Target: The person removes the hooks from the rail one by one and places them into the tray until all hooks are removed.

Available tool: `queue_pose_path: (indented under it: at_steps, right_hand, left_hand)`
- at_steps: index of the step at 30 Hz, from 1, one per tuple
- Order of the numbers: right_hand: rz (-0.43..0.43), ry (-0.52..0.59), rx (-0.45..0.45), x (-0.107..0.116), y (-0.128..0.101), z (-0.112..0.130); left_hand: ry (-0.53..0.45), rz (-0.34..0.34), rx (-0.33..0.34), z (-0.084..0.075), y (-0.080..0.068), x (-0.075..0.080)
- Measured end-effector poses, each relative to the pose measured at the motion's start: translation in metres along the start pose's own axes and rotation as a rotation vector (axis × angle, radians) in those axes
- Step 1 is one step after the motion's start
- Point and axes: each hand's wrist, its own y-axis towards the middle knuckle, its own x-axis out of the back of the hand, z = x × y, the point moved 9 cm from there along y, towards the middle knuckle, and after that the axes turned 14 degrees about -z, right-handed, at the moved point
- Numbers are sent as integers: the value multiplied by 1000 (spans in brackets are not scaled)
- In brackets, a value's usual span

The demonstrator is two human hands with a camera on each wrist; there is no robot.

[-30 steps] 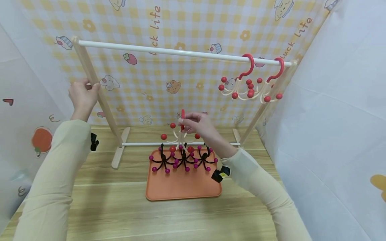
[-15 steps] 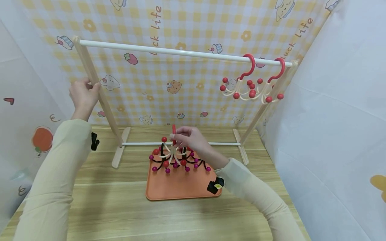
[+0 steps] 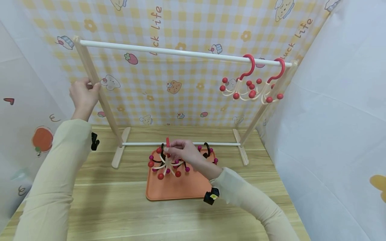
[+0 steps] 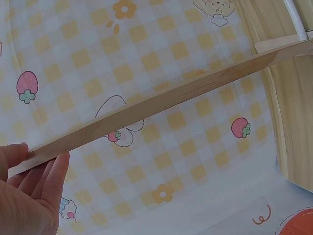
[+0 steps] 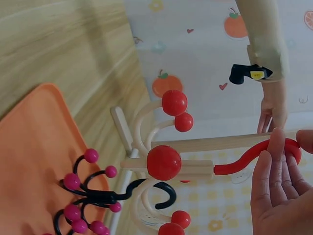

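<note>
My left hand (image 3: 84,97) grips the wooden left post (image 3: 104,103) of a rack, about halfway up in the head view. In the left wrist view, thumb and fingers close on either side of the post (image 4: 146,108). My right hand (image 3: 188,154) holds a cream multi-arm hanger (image 3: 168,163) by its red hook (image 5: 259,152). Red balls (image 5: 164,162) tip its curved arms. The hanger overlaps the black hangers with magenta balls on the orange tray (image 3: 181,190). One black hanger (image 5: 100,197) shows beside it in the right wrist view; the others are partly hidden behind my hand.
Two cream hangers, one with its red hook (image 3: 249,67) further left and the other hook (image 3: 280,70) near the right post, hang from the white top rod (image 3: 169,51). A lower white bar (image 3: 138,144) runs behind the tray. A patterned cloth (image 3: 187,20) covers the back.
My right hand has moved down and to the left with the cream hanger, bringing it low over the tray. My left hand stays on the post.
</note>
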Motion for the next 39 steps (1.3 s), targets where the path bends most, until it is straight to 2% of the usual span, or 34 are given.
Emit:
queue_pose_path:
  at_steps: [8, 16, 25, 33, 39]
  right_hand:
    - [-8, -21, -35, -6, -6, -21]
    - [-39, 26, -92, -14, -12, -50]
    - [-60, 58, -58, -22, -13, -76]
    - [-92, 32, -63, -26, -18, -88]
    - [-105, 67, -41, -29, -15, -98]
  left_hand:
    - [-3, 7, -1, -1, -1, 0]
    - [-18, 0, -11, -2, -1, 1]
    - [-19, 9, -5, -2, -1, 1]
    - [-18, 13, 0, -1, -2, 0]
    - [-18, 10, -4, -1, -2, 1]
